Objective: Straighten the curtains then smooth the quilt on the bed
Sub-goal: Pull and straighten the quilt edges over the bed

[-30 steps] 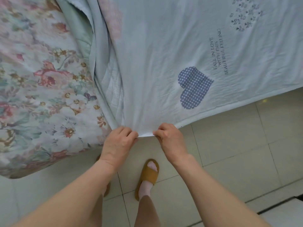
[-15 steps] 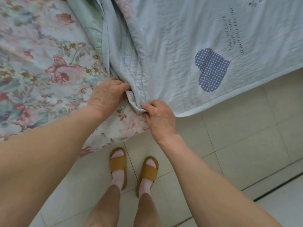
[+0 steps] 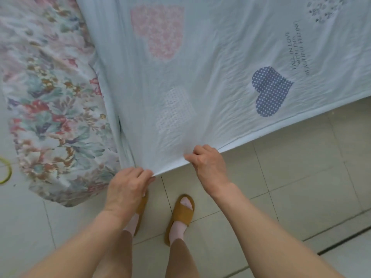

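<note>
A pale blue quilt (image 3: 220, 81) with printed hearts and dark lettering lies spread over the bed and hangs past its near edge. My left hand (image 3: 128, 187) pinches the quilt's near corner at the hem. My right hand (image 3: 208, 163) grips the same hem a short way to the right. The cloth between and above my hands is pulled taut, with fine creases fanning out. The bed's flowered sheet (image 3: 54, 109) shows bare to the left of the quilt. No curtains are in view.
Pale floor tiles (image 3: 301, 177) run below the bed's edge. My feet in brown slippers (image 3: 180, 215) stand close to the bed corner. A yellow-green ring (image 3: 6, 171) lies on the floor at far left. A dark floor strip (image 3: 345, 241) crosses the lower right.
Half a second ago my hands held bunched quilt up on the flowered sheet. Now both have drawn the corner down past the bed edge, and the quilt lies flatter and more spread.
</note>
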